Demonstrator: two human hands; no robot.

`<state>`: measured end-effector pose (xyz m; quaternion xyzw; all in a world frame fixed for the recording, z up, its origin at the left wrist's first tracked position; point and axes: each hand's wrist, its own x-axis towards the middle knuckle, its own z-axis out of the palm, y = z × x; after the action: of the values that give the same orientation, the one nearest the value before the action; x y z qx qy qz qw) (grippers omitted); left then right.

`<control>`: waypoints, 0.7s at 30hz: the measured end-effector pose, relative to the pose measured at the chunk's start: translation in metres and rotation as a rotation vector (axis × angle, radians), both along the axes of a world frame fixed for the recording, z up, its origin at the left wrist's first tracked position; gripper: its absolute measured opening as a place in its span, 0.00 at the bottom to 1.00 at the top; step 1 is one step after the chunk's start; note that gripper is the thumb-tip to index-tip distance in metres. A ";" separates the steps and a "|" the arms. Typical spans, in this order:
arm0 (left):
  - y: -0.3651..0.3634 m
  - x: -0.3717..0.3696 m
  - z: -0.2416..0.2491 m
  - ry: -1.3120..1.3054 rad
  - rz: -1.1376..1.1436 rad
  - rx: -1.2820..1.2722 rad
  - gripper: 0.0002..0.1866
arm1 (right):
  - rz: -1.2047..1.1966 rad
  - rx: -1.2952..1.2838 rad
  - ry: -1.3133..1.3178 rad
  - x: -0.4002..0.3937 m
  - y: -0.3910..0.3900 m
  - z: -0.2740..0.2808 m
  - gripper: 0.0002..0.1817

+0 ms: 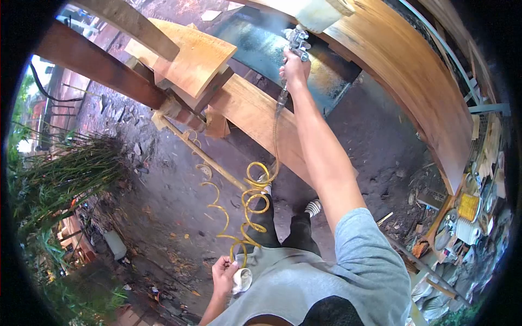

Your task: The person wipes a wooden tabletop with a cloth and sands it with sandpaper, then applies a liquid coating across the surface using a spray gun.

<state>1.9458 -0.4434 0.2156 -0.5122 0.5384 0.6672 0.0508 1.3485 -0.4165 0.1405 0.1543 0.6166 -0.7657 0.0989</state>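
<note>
right hand (296, 70), extended well forward at the upper middle of the view: fingers curled around the handle of a metallic spray gun (298, 41); the exact placement of each fingertip cannot be told. a pale cup (322, 15) sits at the gun's far side, near the edge of a long wooden board (413, 70) that appears curved in the wide view. the gun is over a dark panel (255, 38), which bears whitish and orange-brown patches; a pale haze shows beside the gun. a yellow hose (277, 157) runs from a metal fitting (282, 98) below the right hand, then loops in open coils in front of the torso.

left hand (223, 276), low and close to the grey shirt (293, 277): thumb and fingers bent together, pinching at the lower end of the hose coils; the precise contact is too small to tell. a rolled white cloth (242, 280) lies just beside this hand, against the shirt.

surroundings: a narrow plank (261, 119) passes diagonally beneath the extended arm. to its left, a flat wooden piece (196, 54) rests on stacked timber (215, 81). leafy plants (81, 168) stand at the left edge, beside dark, littered ground (174, 206).
</note>
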 end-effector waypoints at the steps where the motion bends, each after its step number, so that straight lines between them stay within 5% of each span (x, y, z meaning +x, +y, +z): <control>1: 0.001 -0.001 -0.001 -0.012 0.009 0.010 0.03 | -0.022 -0.022 -0.009 0.001 0.001 0.000 0.09; 21: 0.042 0.015 -0.009 -0.011 -0.189 -0.024 0.02 | -0.120 -0.106 -0.068 0.080 0.137 -0.013 0.09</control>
<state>1.9612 -0.4015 0.2068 -0.4636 0.5921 0.6499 0.1102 1.4286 -0.2800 0.1280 0.2115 0.5609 -0.7962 0.0816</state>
